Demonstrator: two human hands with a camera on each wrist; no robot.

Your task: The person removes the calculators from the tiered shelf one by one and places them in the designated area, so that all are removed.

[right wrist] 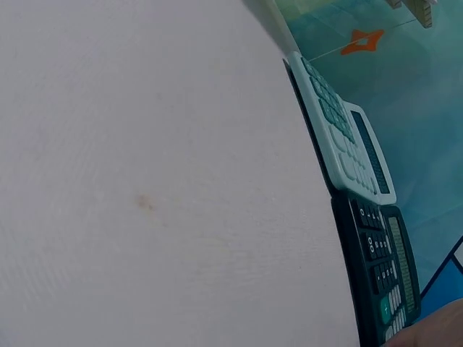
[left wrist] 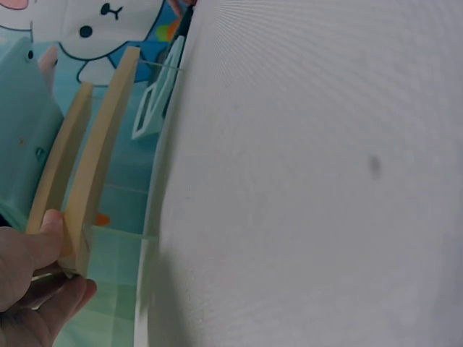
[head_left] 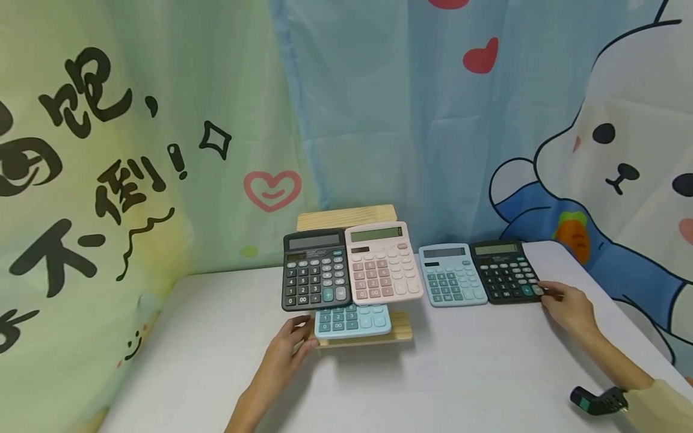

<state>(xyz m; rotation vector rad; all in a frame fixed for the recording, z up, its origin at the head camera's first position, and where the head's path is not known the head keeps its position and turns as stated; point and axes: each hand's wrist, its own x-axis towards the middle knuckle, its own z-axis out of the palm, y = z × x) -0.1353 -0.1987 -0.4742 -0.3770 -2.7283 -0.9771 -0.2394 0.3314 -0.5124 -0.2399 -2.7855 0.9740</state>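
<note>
At the left end of a wooden slatted stand (head_left: 401, 328), my left hand (head_left: 287, 349) grips the lower slat (left wrist: 101, 159), thumb on one side and fingers on the other. On the stand a black calculator (head_left: 295, 255) and a pink calculator (head_left: 408, 270) lean side by side above a light blue calculator (head_left: 379, 322), whose upper part is hidden behind them. My right hand (head_left: 571, 310) pinches the lower right corner of another black calculator (head_left: 500, 264) lying on the table. A second light blue calculator (head_left: 441, 270) lies directly left of it.
The white table (head_left: 460, 373) runs back to a printed curtain (head_left: 368, 120) right behind the stand and calculators. A dark device (head_left: 598, 402) sits at my right wrist by the sleeve (head_left: 657, 409). Clear supports (left wrist: 116, 231) show beneath the stand's slats.
</note>
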